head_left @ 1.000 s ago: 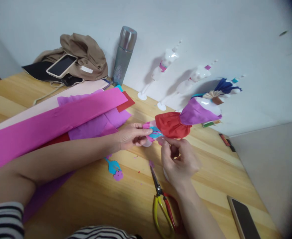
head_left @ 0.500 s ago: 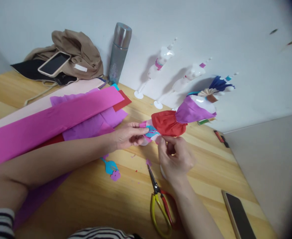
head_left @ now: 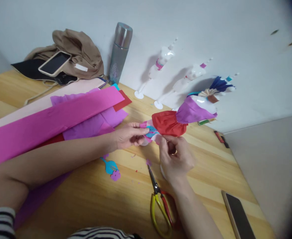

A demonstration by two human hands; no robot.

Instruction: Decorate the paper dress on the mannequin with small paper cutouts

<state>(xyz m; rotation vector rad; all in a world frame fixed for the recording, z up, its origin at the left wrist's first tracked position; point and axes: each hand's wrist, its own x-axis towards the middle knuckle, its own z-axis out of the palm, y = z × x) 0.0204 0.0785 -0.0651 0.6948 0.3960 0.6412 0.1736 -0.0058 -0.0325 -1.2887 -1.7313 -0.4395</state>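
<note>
A figure dressed in paper, with a red gathered skirt (head_left: 168, 122) and a purple top (head_left: 189, 111), leans away from me on its white stand. Below the skirt, a blue leaf-shaped cutout (head_left: 152, 131) lies against pink and white paper. My left hand (head_left: 132, 134) pinches that cutout between thumb and fingers. Close to the cutout's right end, under the skirt's hem, my right hand (head_left: 174, 156) is closed in a pinch; what its fingertips hold is too small to name. Scissors (head_left: 158, 199) with yellow and red handles lie below, beside my right wrist.
A blue leaf cutout (head_left: 111, 167) with a purple flower (head_left: 115, 175) lies left of the scissors. Pink paper (head_left: 61, 116) and purple sheets fill the left side. A thermos (head_left: 121, 53), brown cloth bag (head_left: 78, 49), several white figures (head_left: 165, 54) stand behind; a phone (head_left: 239, 214) lies right.
Both hands stay almost in place at the figure. My right hand has shifted very slightly to the right; the other things have not visibly moved.
</note>
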